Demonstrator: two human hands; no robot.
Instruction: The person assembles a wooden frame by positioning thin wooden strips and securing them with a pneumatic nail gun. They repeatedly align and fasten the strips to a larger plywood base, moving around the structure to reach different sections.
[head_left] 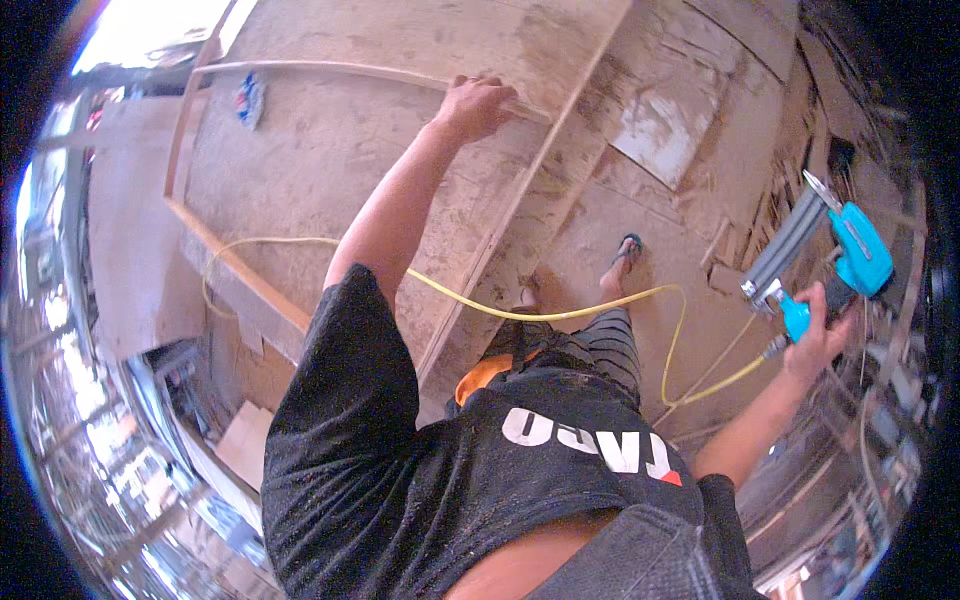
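My left hand (pixel 478 108) reaches out over a wooden frame and is closed round a thin wooden crosspiece (pixel 385 73), close to where it meets a long side rail (pixel 545 150). Off to the right, my right hand (pixel 818 335) is wrapped round the handle of a teal nail gun (pixel 862 250). The gun is held up, away from the frame, with its grey magazine (pixel 785 245) to the left of its body. A yellow air hose (pixel 560 312) runs from the handle's base across in front of my body to the left.
A crumpled blue-and-white wrapper (pixel 250 100) lies on the panel within the frame. Wood offcuts (pixel 735 245) and a pale board (pixel 665 135) are on the floor at the right. My sandalled foot (pixel 628 250) stands beside the long rail. Large panels (pixel 130 230) stand at the left.
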